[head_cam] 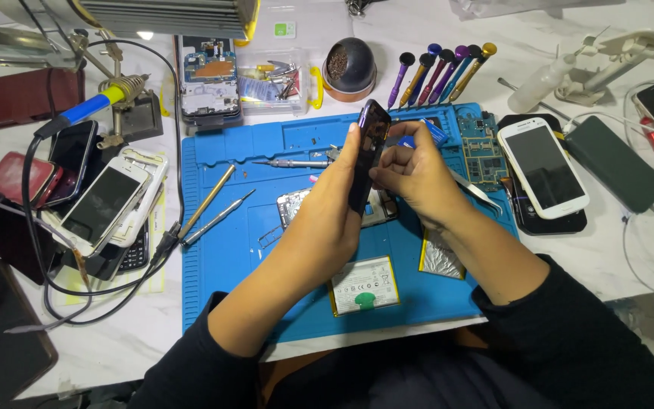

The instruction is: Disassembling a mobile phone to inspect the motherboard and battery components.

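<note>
A: Hands, two, both engaged. Left hand (334, 204) wraps the dark phone (369, 151) along its long edge and holds it upright, on edge, above the blue work mat (228, 250). Right hand (410, 170) is curled against the phone's opposite edge, fingers pinched at the seam; whether it holds a small tool there cannot be told.

B: Step in hand?

A: Judged: working along the phone's side, likely prying or seating its frame. The phone sits between both hands, clear of the mat, over a stripped phone part (297, 204).

B: Items nearby?

A: Flat battery (365, 286) on the mat near the person's forearms; foil patch (440, 257) beside it; two metal probes (213, 208) to the left; row of coloured screwdrivers (437, 72) on the table beyond; white phone (543, 167) to the right.

B: Next move calls for?

A: Judged: steady left-hand grip, light pressure from the right fingertips along the seam, phone kept over the mat so loose pieces land there.
</note>
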